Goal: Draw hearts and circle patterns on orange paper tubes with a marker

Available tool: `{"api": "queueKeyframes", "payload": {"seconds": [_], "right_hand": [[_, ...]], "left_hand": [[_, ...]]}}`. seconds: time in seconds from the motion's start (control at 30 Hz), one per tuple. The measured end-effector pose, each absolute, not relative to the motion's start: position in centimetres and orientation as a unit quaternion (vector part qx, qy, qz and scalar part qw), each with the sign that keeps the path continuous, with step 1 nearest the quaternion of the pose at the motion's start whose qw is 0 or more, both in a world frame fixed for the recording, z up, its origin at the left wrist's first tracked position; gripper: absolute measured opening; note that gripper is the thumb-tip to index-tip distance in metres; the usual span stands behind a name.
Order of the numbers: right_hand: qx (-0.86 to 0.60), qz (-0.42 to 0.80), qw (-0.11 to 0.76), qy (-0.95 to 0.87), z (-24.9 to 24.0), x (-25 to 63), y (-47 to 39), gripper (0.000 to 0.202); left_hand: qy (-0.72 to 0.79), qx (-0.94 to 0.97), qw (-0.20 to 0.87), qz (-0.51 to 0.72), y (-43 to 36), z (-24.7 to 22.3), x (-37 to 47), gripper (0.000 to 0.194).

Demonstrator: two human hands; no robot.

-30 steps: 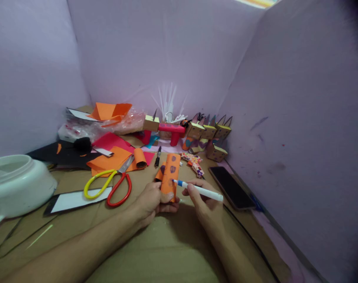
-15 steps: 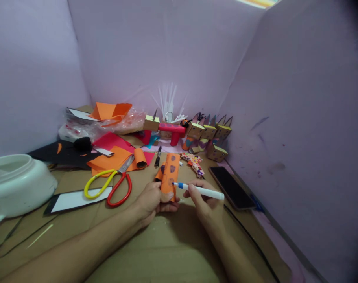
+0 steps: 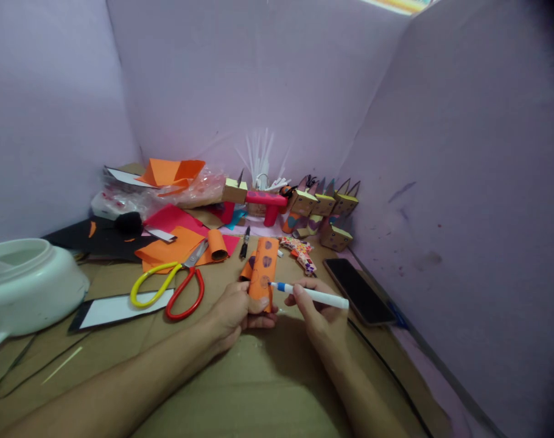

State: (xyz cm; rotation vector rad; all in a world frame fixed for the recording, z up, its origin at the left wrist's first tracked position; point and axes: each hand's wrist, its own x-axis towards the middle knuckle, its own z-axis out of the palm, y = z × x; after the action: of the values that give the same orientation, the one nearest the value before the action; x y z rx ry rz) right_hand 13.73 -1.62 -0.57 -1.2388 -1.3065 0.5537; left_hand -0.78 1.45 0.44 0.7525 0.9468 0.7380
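Observation:
My left hand [image 3: 240,309] grips the lower end of an orange paper piece [image 3: 265,267], thumb on top and fingers beneath. Three purple spots run down its face. In my right hand [image 3: 320,313] is a white marker [image 3: 322,297] with a blue band, its tip at the lowest spot. Behind the orange piece, partly hidden, a shorter orange roll [image 3: 246,269] shows at its left. A black pen [image 3: 245,242] lies just beyond.
Scissors [image 3: 192,264] with yellow and red handles lie left of my hands, near an orange tube [image 3: 217,245]. A white pot [image 3: 30,286] stands far left, a phone [image 3: 359,292] right. Box-headed figures [image 3: 325,204] line the back. A black cable [image 3: 386,368] runs at right.
The marker and my right hand have shifted very slightly to the right. My left hand and the orange piece look unmoved.

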Motion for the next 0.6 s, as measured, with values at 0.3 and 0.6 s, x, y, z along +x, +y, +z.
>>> {"api": "queueKeyframes", "payload": {"seconds": [0.3,0.6], "right_hand": [[-0.533,0.24,0.597,-0.549,-0.47,13.68,-1.67,0.019],[-0.529,0.228,0.592,-0.564,-0.52,13.68,-1.94,0.019]], "left_hand": [[0.436,0.351,0.757,0.338,1.46,0.48,-0.81,0.013],[0.444,0.356,0.749,0.34,1.27,0.62,-0.64,0.012]]}}
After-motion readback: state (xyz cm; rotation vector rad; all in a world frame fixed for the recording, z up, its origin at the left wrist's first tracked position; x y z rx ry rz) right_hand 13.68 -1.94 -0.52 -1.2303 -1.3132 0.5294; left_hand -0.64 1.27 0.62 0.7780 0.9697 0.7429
